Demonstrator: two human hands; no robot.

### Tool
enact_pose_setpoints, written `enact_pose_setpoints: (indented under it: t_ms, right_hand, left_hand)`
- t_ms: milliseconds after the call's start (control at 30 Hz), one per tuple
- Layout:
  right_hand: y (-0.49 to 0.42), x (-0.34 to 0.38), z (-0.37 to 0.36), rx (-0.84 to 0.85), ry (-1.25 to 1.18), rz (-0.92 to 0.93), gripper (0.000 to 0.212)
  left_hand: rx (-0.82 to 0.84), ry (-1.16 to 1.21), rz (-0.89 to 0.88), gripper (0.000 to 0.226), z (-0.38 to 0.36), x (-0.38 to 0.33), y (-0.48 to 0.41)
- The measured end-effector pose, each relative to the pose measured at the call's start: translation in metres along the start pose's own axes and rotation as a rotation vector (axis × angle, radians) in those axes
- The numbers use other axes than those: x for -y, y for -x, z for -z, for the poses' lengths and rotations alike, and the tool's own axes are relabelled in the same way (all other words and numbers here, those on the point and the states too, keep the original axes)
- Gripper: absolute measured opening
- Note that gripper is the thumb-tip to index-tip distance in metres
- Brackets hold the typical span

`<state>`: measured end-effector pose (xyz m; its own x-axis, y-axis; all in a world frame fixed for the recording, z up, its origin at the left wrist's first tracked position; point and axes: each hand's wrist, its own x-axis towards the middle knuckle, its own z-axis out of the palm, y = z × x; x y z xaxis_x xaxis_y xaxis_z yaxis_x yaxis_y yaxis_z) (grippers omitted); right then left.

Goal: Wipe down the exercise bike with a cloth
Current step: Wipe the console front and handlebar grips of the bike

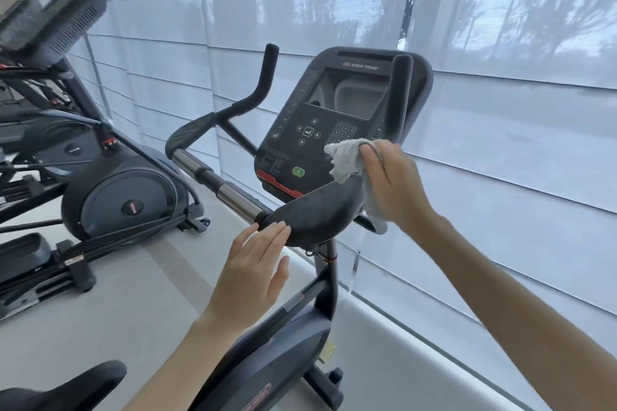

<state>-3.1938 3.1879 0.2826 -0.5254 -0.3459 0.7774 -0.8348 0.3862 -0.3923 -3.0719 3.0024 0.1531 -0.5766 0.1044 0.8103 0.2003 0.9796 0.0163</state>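
cloth (344, 157) on console (320, 117) R side, elliptical (117, 190) L

Both hands extended — left (255, 272) flat, right (395, 182) gripping.

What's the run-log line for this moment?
step: wiping console | right hand: holds cloth against keypad | left hand: open, at elbow pad

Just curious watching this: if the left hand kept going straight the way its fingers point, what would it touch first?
Most likely the padded handlebar rest. The left hand is open, fingers pointing up and forward, fingertips already at the pad's near edge. Whether they touch it yet is unclear from this one view.
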Motion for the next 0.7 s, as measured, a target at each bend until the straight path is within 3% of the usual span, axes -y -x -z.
enact_pose_setpoints:
  t_ms: [67, 233, 367, 467, 700]
  right_hand:
    - [-0.027, -0.014, 0.005, 0.032, 0.025, -0.082, 0.025]
    - [-0.037, -0.035, -0.018, 0.308, 0.066, -0.236, 0.028]
    - [-0.023, -0.025, -0.033, 0.465, 0.263, 0.006, 0.029]
    - [-0.001, -0.008, -0.043, 0.466, 0.412, 0.247, 0.029]
    - [0.037, 0.017, -0.035, 0.412, 0.295, 0.415, 0.016]
  left_hand:
    - [-0.002, 0.016, 0.008, 0.038, 0.001, 0.001, -0.001]
    - [0.006, 0.033, 0.052, 0.038, 0.002, 0.002, -0.001]
    - [0.018, 0.009, 0.118, 0.041, 0.003, 0.009, -0.001]
    - [0.029, 0.020, 0.123, 0.040, 0.004, 0.008, 0.000]
    - [-0.011, 0.072, 0.141, 0.040, 0.006, 0.012, 0.000]
